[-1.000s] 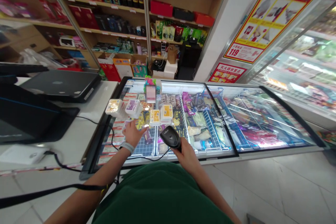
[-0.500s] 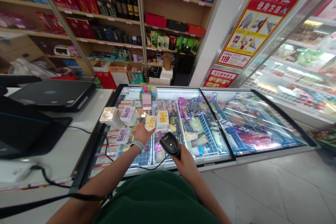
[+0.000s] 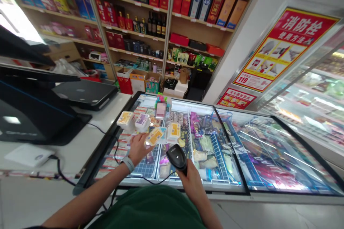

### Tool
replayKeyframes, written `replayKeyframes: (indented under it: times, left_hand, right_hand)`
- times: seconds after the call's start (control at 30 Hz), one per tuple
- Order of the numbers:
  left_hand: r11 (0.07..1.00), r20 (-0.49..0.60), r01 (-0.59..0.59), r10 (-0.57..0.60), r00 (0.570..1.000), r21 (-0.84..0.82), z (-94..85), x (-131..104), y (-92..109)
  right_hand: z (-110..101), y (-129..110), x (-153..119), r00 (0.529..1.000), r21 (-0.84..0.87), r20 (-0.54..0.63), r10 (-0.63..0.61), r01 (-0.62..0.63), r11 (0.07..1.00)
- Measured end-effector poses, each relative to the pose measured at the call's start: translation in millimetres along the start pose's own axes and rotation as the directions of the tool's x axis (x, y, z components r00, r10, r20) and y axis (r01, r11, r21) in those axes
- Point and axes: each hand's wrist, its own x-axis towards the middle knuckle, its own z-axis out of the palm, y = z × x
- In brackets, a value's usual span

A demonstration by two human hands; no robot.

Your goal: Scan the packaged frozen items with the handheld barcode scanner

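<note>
My right hand (image 3: 190, 174) is wrapped round the handle of a black barcode scanner (image 3: 176, 155), whose head is turned toward the packs on the freezer top. My left hand (image 3: 139, 147), with a watch on the wrist, grips the left edge of a clear plastic tub with a yellow label (image 3: 156, 136), which sits tilted. Right behind that tub stands another yellow-labelled tub (image 3: 173, 131). Farther left are a purple-labelled tub (image 3: 142, 121) and a stack of yellow-labelled tubs (image 3: 125, 118). My left hand partly covers a further purple-labelled tub.
Beneath the tubs is a glass-topped chest freezer (image 3: 231, 186) holding bagged goods. A colourful container (image 3: 162, 105) stands at its back edge. On the left counter (image 3: 107, 114) are a black terminal (image 3: 34, 111) and a white device (image 3: 29, 154). The scanner cable crosses the glass.
The camera view has shifted, so the scene sits lower and to the right. The tub at my left hand has turned and tilted, and that hand has moved to its left edge.
</note>
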Motion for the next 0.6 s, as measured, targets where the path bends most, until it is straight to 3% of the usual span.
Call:
replayKeyframes:
  times: [0.23, 0.6]
  left_hand:
    - [0.994, -0.093, -0.108, 0.109, 0.990, 0.012, -21.5, -22.6, 2.2]
    - [0.993, -0.141, -0.122, 0.121, 0.983, -0.003, -27.6, -35.6, 6.4]
  right_hand:
    - [5.0, -14.7, 1.7, 0.995, -0.016, 0.064, -0.075, 0.076, 0.997]
    - [8.0, -23.3, 2.1, 0.989, -0.097, 0.116, -0.088, 0.100, 0.990]
